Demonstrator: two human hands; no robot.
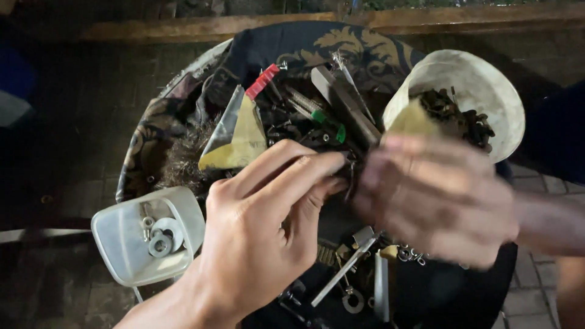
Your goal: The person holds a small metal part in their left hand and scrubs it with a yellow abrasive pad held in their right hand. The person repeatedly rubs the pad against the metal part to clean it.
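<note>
- Over the middle of a dark cloth (317, 45) heaped with small metal hardware (292, 119), the left hand (256, 237) reaches in, its fingers (286, 167) stretched forward and drawn close together, the tips meeting the pile near the centre; whether they pinch anything there cannot be told.
- Just beside it, the right hand (436, 201) is blurred, its fingers spread loosely over the same heap; what it grips, if anything, cannot be told.
- The two hands nearly touch at their fingertips above the hardware.
- Just beyond the fingertips lie a flat grey metal bar (344, 106) and a green-handled tool (329, 125), both resting tilted on the pile.
- Farther left on the heap sits a crumpled clear plastic bag (237, 131) with a yellowish patch, and above it a small red plastic piece (262, 81).
- Below the hands, a slim silver metal strip (344, 271) lies at a slant among washers and small fittings.
- To the right, behind the right hand, a round white bowl (487, 85) stands tilted, dark screws and bits (457, 119) piled inside it.
- To the left, near the left wrist, a squarish translucent plastic tub (122, 244) holds a few metal washers (161, 237).
- The cloth bears a pale gold leaf pattern and drapes over a rounded support on a brick-paved floor (79, 103).
</note>
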